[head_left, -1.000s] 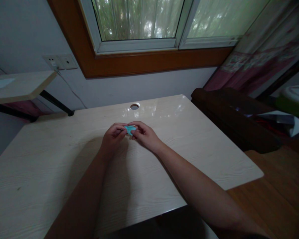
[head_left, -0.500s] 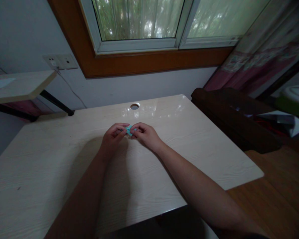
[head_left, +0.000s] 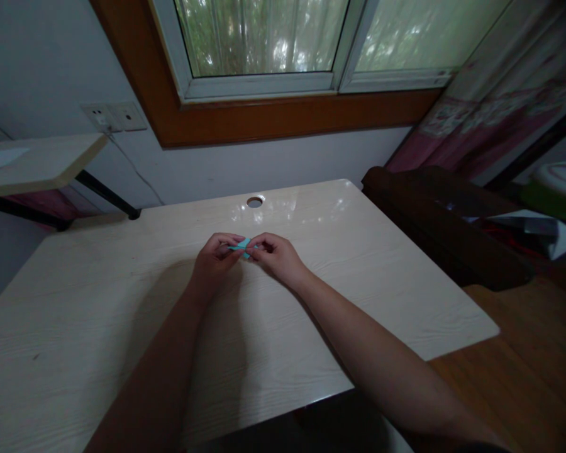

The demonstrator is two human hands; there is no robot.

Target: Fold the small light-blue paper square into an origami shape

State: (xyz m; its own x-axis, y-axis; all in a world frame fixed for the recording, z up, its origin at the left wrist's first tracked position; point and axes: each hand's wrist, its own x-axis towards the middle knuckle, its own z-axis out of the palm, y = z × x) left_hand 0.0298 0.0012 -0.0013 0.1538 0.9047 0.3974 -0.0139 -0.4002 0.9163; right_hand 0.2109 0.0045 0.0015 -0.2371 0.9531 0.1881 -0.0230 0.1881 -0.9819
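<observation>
Between my two hands is a small piece of turquoise folded paper (head_left: 246,241), just above the desk's middle. My left hand (head_left: 213,257) pinches its left side with thumb and fingers. On the right side, my right hand (head_left: 276,255) grips the same piece between thumb and forefinger. A thin turquoise flap points left between the left thumb and fingers. Fingertips cover much of the paper, so its full shape is hidden. Both forearms reach over the pale wood-grain desk (head_left: 283,340).
A round cable hole (head_left: 255,202) lies near the desk's back edge. On the left stands a raised shelf (head_left: 42,163) on black legs. Behind is a window (head_left: 264,38) over a wall socket (head_left: 101,117) with a cord. Dark wooden furniture (head_left: 434,233) adjoins the right side.
The turquoise paper has shifted in my fingers: a flap now shows on the left between thumb and fingers. Both hands stay in nearly the same place.
</observation>
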